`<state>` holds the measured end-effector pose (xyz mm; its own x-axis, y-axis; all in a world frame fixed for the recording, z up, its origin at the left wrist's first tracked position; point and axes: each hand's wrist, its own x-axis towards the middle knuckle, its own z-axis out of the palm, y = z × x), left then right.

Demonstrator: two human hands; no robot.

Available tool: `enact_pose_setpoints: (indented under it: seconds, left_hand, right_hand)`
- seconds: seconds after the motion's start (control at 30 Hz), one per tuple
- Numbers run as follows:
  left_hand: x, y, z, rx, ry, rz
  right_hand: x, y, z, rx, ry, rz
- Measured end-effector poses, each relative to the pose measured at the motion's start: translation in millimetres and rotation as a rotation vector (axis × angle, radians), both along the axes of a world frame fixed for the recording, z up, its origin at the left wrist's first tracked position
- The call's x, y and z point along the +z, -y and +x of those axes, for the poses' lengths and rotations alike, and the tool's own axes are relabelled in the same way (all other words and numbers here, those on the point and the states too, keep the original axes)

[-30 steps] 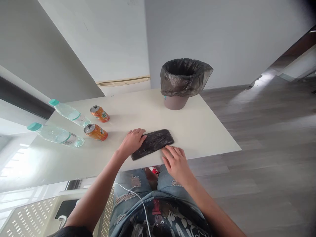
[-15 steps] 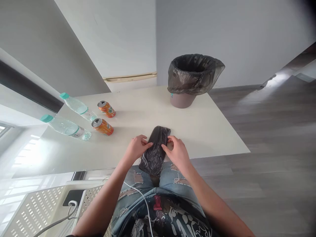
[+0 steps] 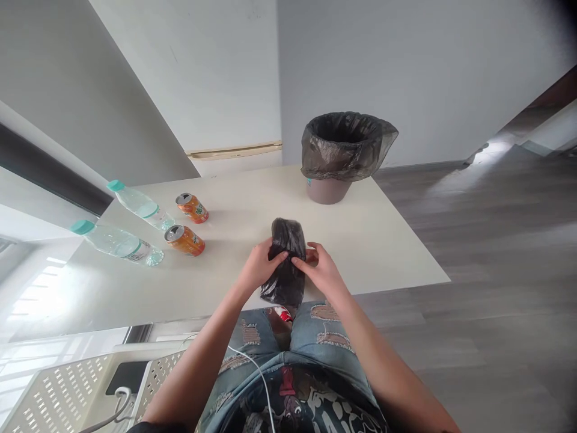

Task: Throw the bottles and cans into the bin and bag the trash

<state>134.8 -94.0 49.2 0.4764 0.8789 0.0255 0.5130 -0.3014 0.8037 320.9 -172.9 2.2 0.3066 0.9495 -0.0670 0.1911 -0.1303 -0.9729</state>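
A folded black plastic bag (image 3: 285, 281) is held over the near edge of the white table (image 3: 238, 198). My left hand (image 3: 260, 264) grips its left side, thumb on top and fingers tucked behind. On the other side my right hand (image 3: 322, 269) pinches the bag, its thumb close to the left thumb near the middle. The fingertips underneath are partly hidden by the bag. Farther back stands a brownish bin (image 3: 329, 191) with a dark translucent bin liner (image 3: 331, 162) folded over its rim.
To the left stand two orange cans (image 3: 193, 208), opened on top, and two clear bottles (image 3: 121, 243) with teal caps. A perforated cream basket (image 3: 72, 388) is at the lower left. A white cable (image 3: 256, 364) runs across my lap. Grey floor (image 3: 473, 240) lies to the right.
My hands have drawn closer together on the bag, thumbs now nearly meeting at its middle. The bag has become more upright and bunched. The view has shifted slightly.
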Motion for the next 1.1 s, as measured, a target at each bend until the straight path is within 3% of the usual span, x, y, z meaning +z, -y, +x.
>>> enact_pose_setpoints:
  seconds: [0.07, 0.13, 0.27, 0.37, 0.5, 0.6, 0.7, 0.8, 0.93, 1.1]
  left_hand:
    - [14.3, -4, 2, -0.004, 0.049, 0.090]
    - [27.6, -8, 2, 0.004, 0.061, 0.186]
    - [37.0, -3, -9, 0.014, 0.152, 0.363]
    - [25.5, 10, -26, -0.115, 0.155, 0.472]
    - [-7.6, 31, -49, -0.349, 0.033, 0.516]
    - [-30.1, 43, -57, -0.386, -0.069, 0.510]
    - [-38.9, 44, -55, -0.413, -0.152, 0.492]
    - [-34.8, 36, -47, -0.495, -0.154, 0.464]
    - [-22.7, 24, -30, -0.512, -0.108, 0.382]
    - [-18.0, 24, -10, -0.283, -0.092, 0.210]
  right_hand:
    - [15.4, -11, 6, 0.112, -0.194, 0.050]
    - [32.2, -19, 11, 0.118, -0.222, 0.170]
    - [51.1, -13, 19, 0.036, 0.102, 0.494]
    - [38.9, 4, 24, 0.184, 0.349, 0.646]
    - [1.8, 30, 29, 0.499, 0.439, 0.590]
    - [-16.9, 45, 33, 0.556, 0.479, 0.489]
    - [-18.6, 50, 36, 0.580, 0.536, 0.458]
    - [-9.7, 49, 37, 0.604, 0.569, 0.506]
    - [1.0, 53, 32, 0.514, 0.633, 0.512]
    - [1.3, 61, 21, 0.212, 0.474, 0.326]
